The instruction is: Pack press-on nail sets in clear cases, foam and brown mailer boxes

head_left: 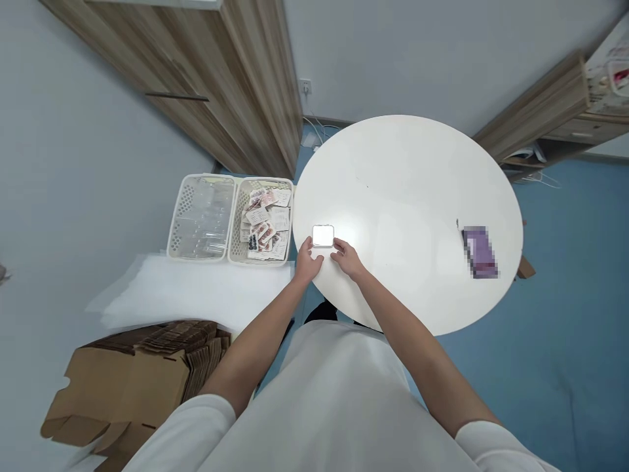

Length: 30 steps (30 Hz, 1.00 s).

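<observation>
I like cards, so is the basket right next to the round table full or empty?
Fairly full: piled printed cards cover most of the white basket.

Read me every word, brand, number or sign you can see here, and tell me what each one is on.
No text here can be read.
Cards in the right-hand basket: printed lines, too small to read.
Purple item on the round table: blurred into blocks, so any lettering is lost.
Small flat case by the left hand and right hand: no lettering visible.
</observation>
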Available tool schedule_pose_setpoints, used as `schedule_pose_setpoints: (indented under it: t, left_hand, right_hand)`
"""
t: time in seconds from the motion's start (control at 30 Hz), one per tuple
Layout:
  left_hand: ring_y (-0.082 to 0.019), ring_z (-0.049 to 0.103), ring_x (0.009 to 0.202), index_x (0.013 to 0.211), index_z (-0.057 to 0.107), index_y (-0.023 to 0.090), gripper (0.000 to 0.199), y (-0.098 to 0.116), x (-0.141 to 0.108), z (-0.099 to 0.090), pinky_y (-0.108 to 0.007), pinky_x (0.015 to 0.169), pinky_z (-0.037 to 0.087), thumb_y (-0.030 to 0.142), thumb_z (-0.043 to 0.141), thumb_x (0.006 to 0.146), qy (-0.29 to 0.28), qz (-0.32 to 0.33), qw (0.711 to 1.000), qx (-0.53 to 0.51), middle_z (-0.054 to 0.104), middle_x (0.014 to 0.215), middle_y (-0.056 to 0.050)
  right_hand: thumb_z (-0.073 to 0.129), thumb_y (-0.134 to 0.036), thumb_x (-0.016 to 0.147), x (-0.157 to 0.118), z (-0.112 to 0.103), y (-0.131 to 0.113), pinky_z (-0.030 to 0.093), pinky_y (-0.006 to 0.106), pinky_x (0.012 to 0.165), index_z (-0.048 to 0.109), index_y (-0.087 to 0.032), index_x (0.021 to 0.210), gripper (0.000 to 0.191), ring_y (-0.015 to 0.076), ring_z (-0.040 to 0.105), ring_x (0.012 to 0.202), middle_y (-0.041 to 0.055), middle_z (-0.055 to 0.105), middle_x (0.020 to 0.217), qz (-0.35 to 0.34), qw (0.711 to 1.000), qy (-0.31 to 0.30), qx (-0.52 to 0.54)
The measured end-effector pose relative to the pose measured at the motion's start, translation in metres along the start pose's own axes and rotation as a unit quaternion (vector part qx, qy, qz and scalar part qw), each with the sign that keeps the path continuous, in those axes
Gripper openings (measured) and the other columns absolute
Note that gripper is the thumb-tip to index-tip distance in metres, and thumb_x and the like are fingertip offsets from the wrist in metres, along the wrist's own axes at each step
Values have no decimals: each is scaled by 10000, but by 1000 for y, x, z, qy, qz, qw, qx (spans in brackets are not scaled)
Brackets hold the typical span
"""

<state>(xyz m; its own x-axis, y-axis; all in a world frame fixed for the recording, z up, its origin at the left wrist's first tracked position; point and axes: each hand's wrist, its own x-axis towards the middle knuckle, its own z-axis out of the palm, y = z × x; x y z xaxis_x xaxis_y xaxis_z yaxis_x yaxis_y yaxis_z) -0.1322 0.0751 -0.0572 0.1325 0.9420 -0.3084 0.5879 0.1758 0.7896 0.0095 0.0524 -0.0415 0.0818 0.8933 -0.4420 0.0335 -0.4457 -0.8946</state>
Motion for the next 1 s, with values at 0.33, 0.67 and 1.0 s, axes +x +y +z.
schedule_pose_setpoints:
  t: [0.33, 0.67, 1.0]
  left_hand:
    - [-192, 478, 1118, 1259, 391, 167, 590, 56, -53, 79, -342, 955, 422, 126, 471, 675, -118, 153, 981, -18, 458, 1268, -70]
    - [-183, 516, 1070, 1128, 532, 158, 459, 67, -106, 143, -339, 929, 444, 125, 467, 675, -162, 209, 961, 83, 534, 1189, -63]
    - [-179, 518, 1057, 1116, 528, 148, 429, 61, -134, 156, -336, 935, 430, 139, 482, 689, -124, 183, 963, 157, 553, 1151, -72]
  right_hand:
    - [487, -228, 741, -88, -112, 44, 436, 372, 890, 504, -242, 1145, 405, 163, 527, 968, 59, 493, 1099, -90, 981, 149, -85]
    - [466, -202, 745, -147, -188, 89, 469, 365, 783, 606, -230, 985, 280, 170, 556, 808, 50, 557, 943, -95, 969, 116, -196]
    - [457, -148, 737, -155, -191, 115, 458, 370, 814, 560, -213, 1070, 354, 187, 540, 892, 65, 525, 996, -118, 960, 33, -252]
